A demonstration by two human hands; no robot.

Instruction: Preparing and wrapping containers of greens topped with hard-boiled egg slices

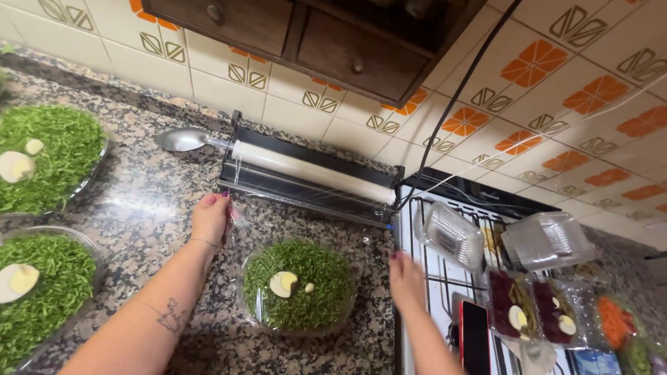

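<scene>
Fingers of the left hand (211, 217) pinch cling film (240, 221) (right hand's (406, 281) lie unclenched) beside the greens dish (297, 285).

I see my left hand (212, 217) pinching clear cling film (240, 221) beside the black film dispenser (306, 177), my right hand (406, 281) open nearby, flanking a clear bowl of chopped greens (299, 285) on the speckled granite tabletop (149, 201).

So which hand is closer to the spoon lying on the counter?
Left. The left hand is just below and right of the spoon; the right hand is far off by the stove.
</scene>
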